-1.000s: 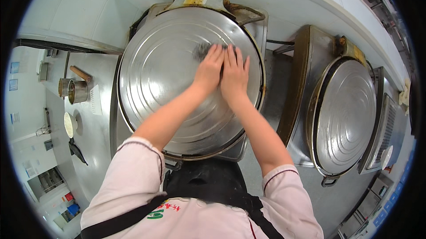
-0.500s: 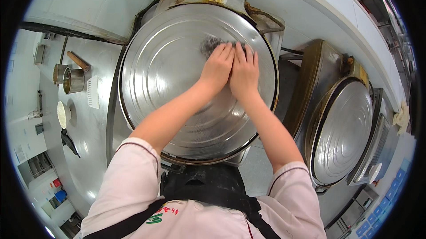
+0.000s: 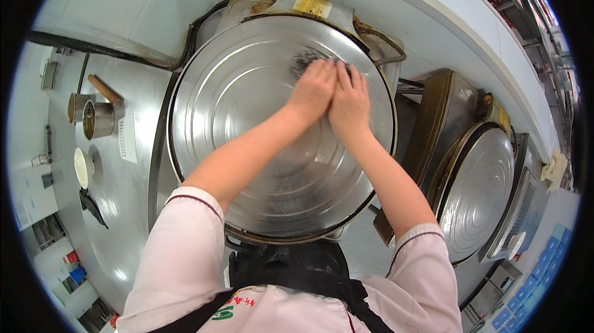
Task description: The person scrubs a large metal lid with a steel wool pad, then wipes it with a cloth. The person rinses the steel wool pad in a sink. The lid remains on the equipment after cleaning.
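Observation:
A dark, wiry steel wool scrubber lies against the far right part of a large round steel lid with concentric ridges. My left hand presses down on it, fingers bent over its near edge. Close alongside, my right hand has its fingers stretched forward over more dark wool, which partly shows between the two hands. Both palms and fingers cover much of the scrubber. The lid sits on a round dark-rimmed cooker whose hinge housing stands at the back.
To the left, a steel counter carries metal pots, a wooden rolling pin, a white slotted piece, a pale bowl and a black-handled tool. A second round-lidded cooker stands at right. A white wall ledge runs behind.
Both hands have slid slightly away from me and to the right over the lid, with the steel wool under them. The whole view has shifted a little.

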Tool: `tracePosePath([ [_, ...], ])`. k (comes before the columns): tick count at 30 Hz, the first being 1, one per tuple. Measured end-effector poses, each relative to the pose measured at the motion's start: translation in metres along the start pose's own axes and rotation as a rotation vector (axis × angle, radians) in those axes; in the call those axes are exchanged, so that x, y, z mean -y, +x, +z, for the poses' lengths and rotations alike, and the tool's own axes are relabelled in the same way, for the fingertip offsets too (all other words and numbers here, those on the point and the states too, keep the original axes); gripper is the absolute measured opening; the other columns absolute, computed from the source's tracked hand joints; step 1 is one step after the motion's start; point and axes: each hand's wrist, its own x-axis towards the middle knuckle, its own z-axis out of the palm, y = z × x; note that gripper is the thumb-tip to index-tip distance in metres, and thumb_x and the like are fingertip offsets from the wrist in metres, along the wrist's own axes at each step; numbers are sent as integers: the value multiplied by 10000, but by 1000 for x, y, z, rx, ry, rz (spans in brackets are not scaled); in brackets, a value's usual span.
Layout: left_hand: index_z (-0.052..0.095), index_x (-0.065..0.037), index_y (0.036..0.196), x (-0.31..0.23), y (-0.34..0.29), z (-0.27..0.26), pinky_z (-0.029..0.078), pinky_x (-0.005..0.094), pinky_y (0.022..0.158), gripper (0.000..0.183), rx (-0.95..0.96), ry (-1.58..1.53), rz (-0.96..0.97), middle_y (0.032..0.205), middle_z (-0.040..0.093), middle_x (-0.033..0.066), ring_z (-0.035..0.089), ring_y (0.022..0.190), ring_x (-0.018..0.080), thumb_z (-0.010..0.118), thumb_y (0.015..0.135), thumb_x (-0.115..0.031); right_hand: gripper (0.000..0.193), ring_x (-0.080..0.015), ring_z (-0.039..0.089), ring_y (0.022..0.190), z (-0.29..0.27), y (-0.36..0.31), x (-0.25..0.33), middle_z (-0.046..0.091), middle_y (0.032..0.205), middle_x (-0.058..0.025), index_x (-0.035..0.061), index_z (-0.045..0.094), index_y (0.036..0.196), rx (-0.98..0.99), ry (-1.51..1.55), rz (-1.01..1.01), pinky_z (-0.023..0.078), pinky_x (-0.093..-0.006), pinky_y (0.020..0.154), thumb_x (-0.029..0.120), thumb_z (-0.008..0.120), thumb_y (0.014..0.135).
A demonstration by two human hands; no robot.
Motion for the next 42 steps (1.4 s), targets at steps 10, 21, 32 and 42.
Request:
tracePosePath([
  [10, 576, 64, 1442, 135, -70, -58, 403, 466, 1217, 544, 151, 206, -291, 1479, 599, 252, 541, 1407, 398, 623, 924, -96, 523, -375, 462, 1438, 77, 104, 138, 552, 1547, -135, 33, 636, 1450, 54, 39, -149, 256, -587, 1262, 228, 563, 969],
  [21, 648, 97, 1306, -35, 23, 19, 399, 475, 1205, 460, 10, -89, -40, 1411, 625, 295, 573, 1320, 432, 595, 886, -84, 497, -361, 480, 1454, 4, -18, -37, 542, 1564, -149, -2, 622, 1417, -65, 57, 158, 343, -524, 1232, 128, 575, 940],
  [32, 633, 134, 1320, -204, -142, -69, 448, 497, 1188, 485, 260, -499, 140, 1419, 620, 271, 574, 1350, 420, 603, 874, -55, 539, -430, 394, 1526, -93, -283, 57, 441, 1624, -260, -59, 510, 1513, 105, 186, 466, 300, -612, 1237, 109, 581, 1005],
  [42, 637, 81, 1338, -161, -38, -6, 440, 458, 1192, 471, 105, -422, 85, 1457, 601, 253, 523, 1408, 426, 591, 883, -35, 507, -436, 435, 1483, -58, -175, -20, 514, 1574, -215, -34, 522, 1498, -78, 147, 439, 335, -603, 1217, 69, 567, 1003],
])
